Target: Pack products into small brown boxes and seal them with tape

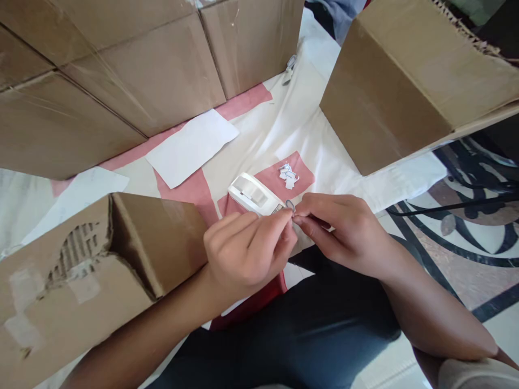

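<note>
A small loop [292, 205] is held between the pinched fingertips of the left hand [251, 246] and the right hand [344, 227], just beside the near end of a white gadget [253, 193]. Beyond the hands, a little heap of paper tags [288, 176] is laid on a pink patch [307, 174] of the cloth [284, 121], which is flanked by an open box [389, 97] on the right.

head camera | forward and steeply down | close above lap [308, 335]
</note>
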Available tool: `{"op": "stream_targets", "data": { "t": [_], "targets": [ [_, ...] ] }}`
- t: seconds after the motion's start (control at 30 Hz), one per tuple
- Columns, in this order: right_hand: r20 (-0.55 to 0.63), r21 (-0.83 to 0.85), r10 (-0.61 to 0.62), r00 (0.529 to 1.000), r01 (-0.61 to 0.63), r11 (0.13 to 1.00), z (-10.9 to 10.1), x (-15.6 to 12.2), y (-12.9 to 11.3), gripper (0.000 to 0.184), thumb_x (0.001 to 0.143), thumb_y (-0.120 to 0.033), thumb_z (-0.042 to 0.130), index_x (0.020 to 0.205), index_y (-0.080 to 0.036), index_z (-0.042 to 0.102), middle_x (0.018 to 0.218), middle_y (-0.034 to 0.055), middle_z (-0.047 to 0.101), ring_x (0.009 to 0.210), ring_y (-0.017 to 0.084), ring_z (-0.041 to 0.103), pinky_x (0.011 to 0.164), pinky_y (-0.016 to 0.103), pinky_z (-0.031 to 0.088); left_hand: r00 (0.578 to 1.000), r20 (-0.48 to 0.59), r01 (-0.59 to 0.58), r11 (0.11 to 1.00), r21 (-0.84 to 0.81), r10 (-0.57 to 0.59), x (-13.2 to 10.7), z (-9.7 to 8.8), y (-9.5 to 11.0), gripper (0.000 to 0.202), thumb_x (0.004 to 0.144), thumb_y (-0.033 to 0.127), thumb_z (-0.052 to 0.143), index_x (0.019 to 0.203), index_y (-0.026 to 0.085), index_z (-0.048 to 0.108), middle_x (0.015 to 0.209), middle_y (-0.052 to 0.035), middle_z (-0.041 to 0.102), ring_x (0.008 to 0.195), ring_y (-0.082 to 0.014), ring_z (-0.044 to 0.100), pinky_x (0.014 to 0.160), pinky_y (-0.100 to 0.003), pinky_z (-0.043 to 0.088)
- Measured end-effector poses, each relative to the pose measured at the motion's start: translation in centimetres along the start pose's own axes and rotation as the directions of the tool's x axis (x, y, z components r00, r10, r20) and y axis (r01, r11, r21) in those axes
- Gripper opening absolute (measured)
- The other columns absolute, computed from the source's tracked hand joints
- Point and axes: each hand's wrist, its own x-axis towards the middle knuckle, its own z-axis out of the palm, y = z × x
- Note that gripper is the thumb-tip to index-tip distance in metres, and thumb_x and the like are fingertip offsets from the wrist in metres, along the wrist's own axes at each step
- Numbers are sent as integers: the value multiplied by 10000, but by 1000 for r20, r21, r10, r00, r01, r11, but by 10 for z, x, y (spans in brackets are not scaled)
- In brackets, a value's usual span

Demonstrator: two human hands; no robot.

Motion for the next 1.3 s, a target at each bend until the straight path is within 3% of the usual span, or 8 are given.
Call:
{"op": "stream_targets", "data": {
  "t": [0.17,0.33,0.5,0.63,0.77,0.97,1.3],
  "targets": [
    [-12,-1,-23,1000,23,1000,2,0,-1,99,984,-103,547,939,-185,579,769,-13,586,643,95,509,614,224,397,997,49,56,998,22,-57,6,-4,2,98,838,122,693,918,179,684,541,77,579,474,-88,483,498,-294,355],
    [14,58,11,1000,-12,998,0,0,-2,133,930,-62,552,876,-183,565,717,-33,525,609,86,452,594,231,359,995,66,83,995,-54,-80,8,-5,4,227,843,128,673,1060,195,679,608,79,600,529,-94,498,555,-280,406],
    [10,98,36,999,-36,995,-3,-1,-4,164,888,-27,525,861,-187,553,708,-39,523,602,82,436,588,223,352,984,123,141,984,-110,-127,9,-6,4,114,851,122,677,915,215,659,602,89,573,519,-78,448,548,-265,383],
    [5,182,97,995,-96,979,-4,1,-6,190,872,-13,511,795,-185,532,671,-52,478,577,69,398,565,212,341,984,145,123,985,-117,-106,8,-6,3,116,859,121,667,915,219,640,606,85,561,526,-85,458,545,-273,374],
    [51,322,213,976,-218,921,-5,4,-9,225,881,-28,495,720,-184,503,618,-63,422,534,64,334,502,220,294,994,109,41,995,-96,-31,6,-4,2,149,846,96,652,947,203,629,617,75,573,544,-94,490,539,-285,366],
    [123,456,337,934,-354,816,-5,4,-11,245,895,-71,489,678,-182,501,610,-56,412,555,77,335,508,250,286,996,72,-48,998,-31,50,5,-2,1,130,842,119,680,935,199,635,577,76,487,523,-103,398,517,-300,342],
    [180,563,441,879,-459,687,-4,5,-10,259,917,-101,510,672,-163,565,634,-45,466,590,76,401,558,256,316,994,89,-69,997,-14,70,5,-1,2,151,845,85,677,934,196,626,569,72,491,507,-101,425,522,-288,354]
  ]
}}
